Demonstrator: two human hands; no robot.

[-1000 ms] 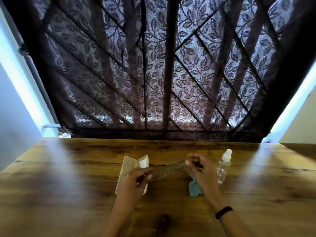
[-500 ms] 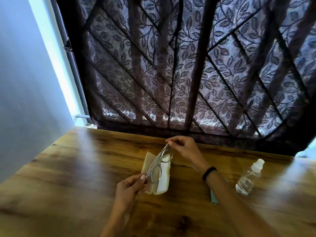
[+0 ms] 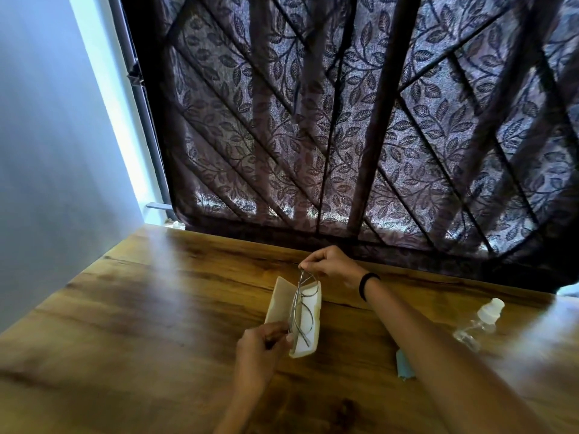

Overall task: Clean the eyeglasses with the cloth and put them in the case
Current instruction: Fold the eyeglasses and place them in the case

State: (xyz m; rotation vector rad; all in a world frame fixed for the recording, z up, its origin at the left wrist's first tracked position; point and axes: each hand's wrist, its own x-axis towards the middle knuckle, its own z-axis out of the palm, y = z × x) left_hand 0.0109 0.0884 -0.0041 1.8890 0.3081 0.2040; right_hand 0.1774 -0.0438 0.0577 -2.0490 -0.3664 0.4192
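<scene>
Thin-rimmed eyeglasses [image 3: 300, 308] hang lengthwise just over an open cream case [image 3: 279, 303] lying on the wooden table [image 3: 156, 308]. My right hand [image 3: 332, 264] pinches the far end of the eyeglasses above the case's far end. My left hand [image 3: 261, 344] pinches the near end at the case's near edge. A blue cloth [image 3: 404, 364] lies on the table to the right, partly hidden behind my right forearm.
A small clear spray bottle [image 3: 479, 322] with a white cap lies on the table at the right. A dark leaf-patterned curtain [image 3: 344, 136] hangs along the table's far edge. A pale wall [image 3: 47, 151] stands at the left.
The eyeglasses went from in front of me to lengthwise over the open case, and have sunk closer to it. The cloth stays on the table. The camera swung left.
</scene>
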